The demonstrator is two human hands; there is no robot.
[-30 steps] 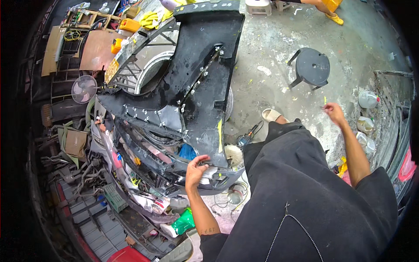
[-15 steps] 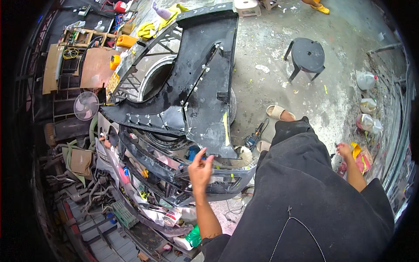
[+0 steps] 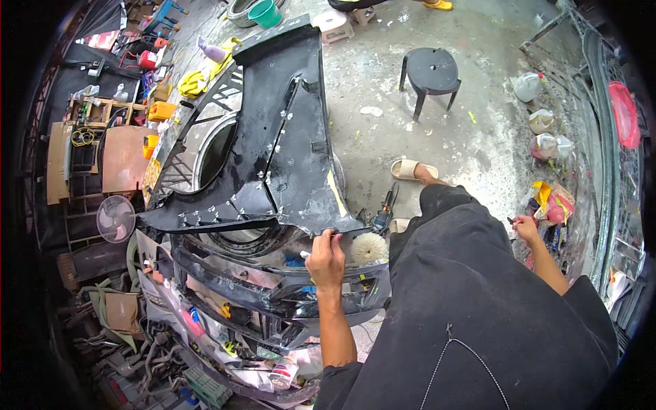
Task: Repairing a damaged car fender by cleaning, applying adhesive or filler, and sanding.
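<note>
A large black car body panel (image 3: 301, 164), with a curved cutout and small whitish spots along its seams, lies across a metal frame in front of me. My left hand (image 3: 326, 260) is closed at its near corner, fingertips on the edge. A small white thing shows beside that hand; I cannot make out what it is. Away from the panel, at my right side, my right hand (image 3: 527, 230) is closed around a small dark object (image 3: 510, 220) whose kind is too small to tell. Below the panel sits a black car bumper (image 3: 273, 290).
A corded power tool (image 3: 386, 207) and a round cream fluffy pad (image 3: 370, 249) lie near my feet. Beyond them stands a dark stool (image 3: 430, 72). Plastic jugs (image 3: 528, 87) line the right side. A fan (image 3: 115, 219) and piled car parts (image 3: 147, 345) are at left.
My left hand, earlier apart from the panel with fingers spread, has closed on its near corner. The view has shifted, so the panel appears farther left. The small dark object shows more clearly.
</note>
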